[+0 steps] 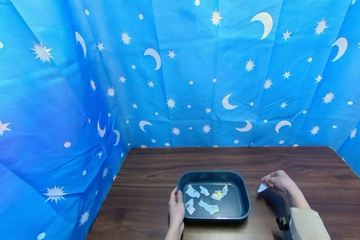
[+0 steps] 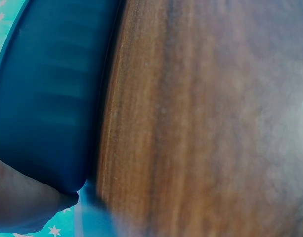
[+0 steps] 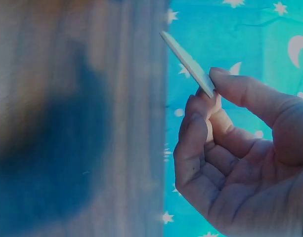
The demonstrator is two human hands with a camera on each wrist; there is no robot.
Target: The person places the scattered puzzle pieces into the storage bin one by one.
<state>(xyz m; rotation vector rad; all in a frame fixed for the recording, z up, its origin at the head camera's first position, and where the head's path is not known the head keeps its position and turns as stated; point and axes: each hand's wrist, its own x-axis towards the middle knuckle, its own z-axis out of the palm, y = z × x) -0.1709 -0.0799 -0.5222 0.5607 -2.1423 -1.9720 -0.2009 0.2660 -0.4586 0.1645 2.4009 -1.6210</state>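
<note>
A dark rectangular baking pan (image 1: 232, 204) stands on the table, and my left hand (image 1: 177, 209) grips its left wall, thumb over the rim. On the pan's floor lie several flat, jagged pale pieces; one piece (image 1: 219, 194) has yellow on it, and a larger pale piece (image 1: 209, 207) lies near the front. To the right of the pan, my right hand (image 1: 280, 181) pinches another pale jagged piece (image 1: 262, 188) between thumb and fingers, above the table. Seen edge-on in the right wrist view, this thin piece (image 3: 188, 64) looks stiff.
The brown wood-grain table (image 1: 150, 180) reaches back to a blue curtain (image 1: 192, 93) with moons and stars, which also hangs at both sides. A small black device (image 1: 283, 222) sits at the right wrist by the pale sleeve (image 1: 307, 223).
</note>
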